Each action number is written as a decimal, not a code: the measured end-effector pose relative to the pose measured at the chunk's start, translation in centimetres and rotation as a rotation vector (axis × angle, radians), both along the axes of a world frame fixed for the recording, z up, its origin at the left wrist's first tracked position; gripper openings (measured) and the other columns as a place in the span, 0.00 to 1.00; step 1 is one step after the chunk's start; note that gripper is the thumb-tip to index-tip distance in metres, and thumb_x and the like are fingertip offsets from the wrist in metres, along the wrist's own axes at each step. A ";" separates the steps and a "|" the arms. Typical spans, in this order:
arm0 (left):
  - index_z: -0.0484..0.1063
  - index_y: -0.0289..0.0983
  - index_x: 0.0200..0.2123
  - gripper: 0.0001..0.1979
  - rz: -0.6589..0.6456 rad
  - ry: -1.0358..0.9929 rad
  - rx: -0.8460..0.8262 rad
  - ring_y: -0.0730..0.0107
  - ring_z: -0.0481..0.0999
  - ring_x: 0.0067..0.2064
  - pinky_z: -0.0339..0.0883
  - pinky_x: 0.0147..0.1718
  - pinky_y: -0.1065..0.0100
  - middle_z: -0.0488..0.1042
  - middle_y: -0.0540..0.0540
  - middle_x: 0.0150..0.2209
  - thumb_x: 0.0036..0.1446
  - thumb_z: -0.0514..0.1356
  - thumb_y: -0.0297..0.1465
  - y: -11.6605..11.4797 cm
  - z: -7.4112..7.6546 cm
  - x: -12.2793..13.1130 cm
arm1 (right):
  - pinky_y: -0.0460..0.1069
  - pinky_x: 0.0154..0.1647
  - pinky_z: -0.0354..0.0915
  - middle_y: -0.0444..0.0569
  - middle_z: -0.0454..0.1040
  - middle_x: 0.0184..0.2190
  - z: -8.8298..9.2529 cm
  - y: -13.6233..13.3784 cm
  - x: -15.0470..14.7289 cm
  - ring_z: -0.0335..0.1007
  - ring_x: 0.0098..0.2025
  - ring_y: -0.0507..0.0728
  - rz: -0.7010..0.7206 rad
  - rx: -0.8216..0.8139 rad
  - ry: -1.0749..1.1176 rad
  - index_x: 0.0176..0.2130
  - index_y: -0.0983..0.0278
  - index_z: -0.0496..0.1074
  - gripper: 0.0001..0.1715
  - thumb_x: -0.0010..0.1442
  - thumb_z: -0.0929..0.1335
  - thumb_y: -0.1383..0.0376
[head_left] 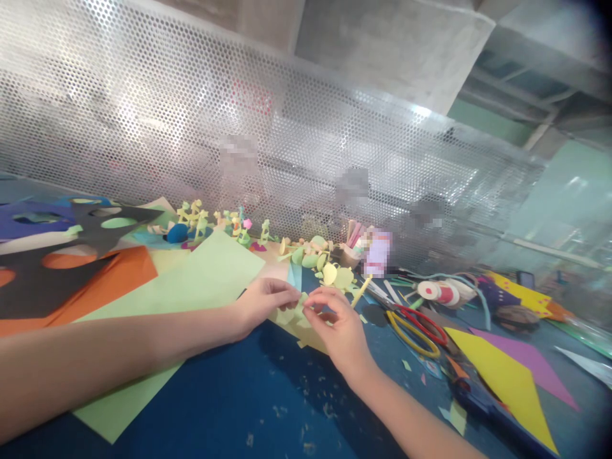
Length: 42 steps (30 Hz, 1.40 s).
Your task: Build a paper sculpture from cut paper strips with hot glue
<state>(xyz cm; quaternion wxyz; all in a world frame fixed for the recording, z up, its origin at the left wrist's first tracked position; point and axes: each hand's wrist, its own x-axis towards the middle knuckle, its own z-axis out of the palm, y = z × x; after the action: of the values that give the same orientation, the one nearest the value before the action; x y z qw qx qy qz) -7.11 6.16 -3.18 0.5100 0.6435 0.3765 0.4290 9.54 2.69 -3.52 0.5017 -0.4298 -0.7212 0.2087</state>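
My left hand point(262, 305) and my right hand point(340, 325) meet fingertip to fingertip near the middle of the table. Both are closed in a pinch on a small pale green paper piece point(303, 299), mostly covered by the fingers. Below them lies a pale yellowish sheet point(313, 339) with small scraps around it. A large light green sheet point(201, 280) passes under my left forearm. Just beyond my right hand are round yellow-green paper cutouts point(329, 274) and a yellow stick point(362, 291).
Scissors with red and yellow handles point(414, 344) lie to the right, near a spool point(437, 292) and yellow paper point(507, 376). Small paper figures point(198, 220) stand at the back. Orange paper point(134, 271) and dark cut sheets point(43, 293) occupy the left. A perforated metal screen point(182, 127) rises behind.
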 end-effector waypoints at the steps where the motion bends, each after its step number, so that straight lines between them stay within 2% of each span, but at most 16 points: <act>1: 0.72 0.34 0.24 0.11 0.002 -0.001 -0.002 0.73 0.65 0.27 0.58 0.29 0.71 0.66 0.52 0.21 0.49 0.58 0.37 0.0 0.0 0.0 | 0.47 0.30 0.67 0.48 0.67 0.38 0.0 0.0 0.0 0.67 0.33 0.53 0.001 -0.001 0.000 0.30 0.59 0.72 0.04 0.54 0.66 0.66; 8: 0.72 0.33 0.23 0.12 -0.013 -0.013 0.008 0.74 0.63 0.26 0.57 0.28 0.72 0.65 0.52 0.21 0.49 0.59 0.37 -0.1 0.1 0.1 | 0.46 0.29 0.66 0.47 0.67 0.38 0.0 0.0 0.0 0.67 0.32 0.52 0.006 -0.033 0.024 0.31 0.60 0.71 0.03 0.54 0.66 0.65; 12: 0.73 0.34 0.27 0.15 0.002 0.036 0.031 0.73 0.64 0.27 0.57 0.27 0.72 0.67 0.51 0.22 0.49 0.58 0.42 0.0 -0.1 0.0 | 0.46 0.29 0.65 0.49 0.67 0.38 0.1 0.0 -0.1 0.66 0.34 0.54 0.005 -0.035 0.052 0.30 0.61 0.71 0.05 0.54 0.66 0.62; 18: 0.75 0.36 0.31 0.15 0.002 0.130 0.081 0.70 0.69 0.31 0.61 0.33 0.71 0.74 0.49 0.29 0.49 0.58 0.42 0.1 -0.5 0.1 | 0.46 0.28 0.65 0.47 0.69 0.30 -0.1 0.2 0.0 0.66 0.31 0.54 0.010 -0.152 0.168 0.33 0.62 0.68 0.10 0.53 0.66 0.58; 26: 0.75 0.36 0.32 0.17 -0.042 0.153 0.107 0.68 0.71 0.34 0.62 0.34 0.70 0.75 0.48 0.31 0.50 0.57 0.43 -0.3 -0.1 0.1 | 0.46 0.26 0.62 0.44 0.70 0.22 0.3 0.0 -0.2 0.66 0.24 0.53 -0.083 -0.235 0.143 0.30 0.63 0.69 0.12 0.50 0.68 0.57; 33: 0.74 0.36 0.30 0.15 -0.018 0.154 0.069 0.69 0.69 0.31 0.60 0.31 0.71 0.72 0.50 0.28 0.50 0.57 0.42 -0.1 -0.4 0.1 | 0.46 0.28 0.64 0.45 0.70 0.29 0.2 0.2 -0.1 0.67 0.29 0.53 0.066 -0.241 0.194 0.33 0.63 0.69 0.09 0.49 0.69 0.61; 37: 0.74 0.36 0.29 0.14 -0.029 0.131 0.062 0.70 0.68 0.30 0.59 0.30 0.71 0.71 0.50 0.26 0.50 0.57 0.40 0.0 -0.4 0.1 | 0.45 0.29 0.64 0.45 0.69 0.30 -0.2 0.4 0.0 0.66 0.33 0.54 0.098 -0.208 0.202 0.32 0.63 0.69 0.08 0.50 0.68 0.62; 42: 0.73 0.35 0.27 0.13 -0.038 0.088 0.057 0.71 0.68 0.30 0.59 0.31 0.72 0.70 0.51 0.25 0.50 0.57 0.40 -0.1 -0.3 0.1 | 0.45 0.28 0.64 0.44 0.69 0.29 -0.4 0.6 0.2 0.65 0.28 0.52 0.080 -0.236 0.186 0.33 0.62 0.69 0.09 0.52 0.67 0.60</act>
<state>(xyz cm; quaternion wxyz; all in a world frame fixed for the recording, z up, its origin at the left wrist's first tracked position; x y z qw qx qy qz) -7.00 6.09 -3.52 0.4823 0.6831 0.3740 0.4011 9.71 3.33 -3.95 0.5036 -0.4356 -0.6584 0.3508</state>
